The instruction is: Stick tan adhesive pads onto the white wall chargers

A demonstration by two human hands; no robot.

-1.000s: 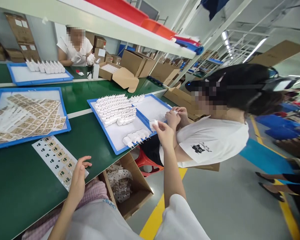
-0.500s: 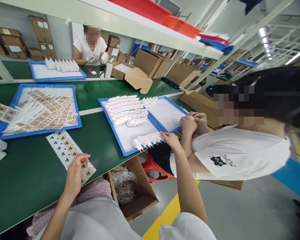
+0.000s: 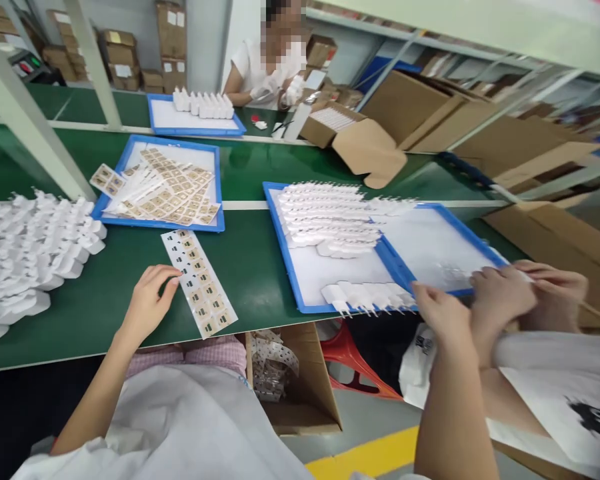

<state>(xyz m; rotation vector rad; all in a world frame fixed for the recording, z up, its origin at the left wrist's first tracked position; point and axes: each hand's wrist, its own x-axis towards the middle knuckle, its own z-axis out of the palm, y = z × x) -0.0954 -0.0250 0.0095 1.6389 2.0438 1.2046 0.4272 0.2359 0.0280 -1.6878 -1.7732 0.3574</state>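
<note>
My left hand [image 3: 153, 300] is at the left edge of a label sheet [image 3: 200, 283] on the green table. Its fingers are loosely bent, with a gap between thumb and forefinger. Part of the sheet's backing is bare where labels are gone. At the right end of a short row of white plug adapters [image 3: 365, 297], my right hand [image 3: 443, 317] pinches the end adapter, which its fingers mostly hide. This row lies along the near edge of a blue-rimmed tray [image 3: 291, 280], with metal pins toward me. More adapters [image 3: 330, 217] stand in rows behind.
Another blue tray [image 3: 219, 200] holds a pile of label sheets [image 3: 165, 190]. Many white adapters [image 3: 35, 247] crowd the left. A co-worker's hands [image 3: 525, 290] work close beside my right hand. Below the table edge stands a carton [image 3: 317, 380] with scrap backing. Another person [image 3: 265, 73] sits opposite.
The view has swung right to left, bringing the adapter pile at left into sight. My left hand has shifted from over the sheet's near end to its left edge. My right hand remains at the row's end.
</note>
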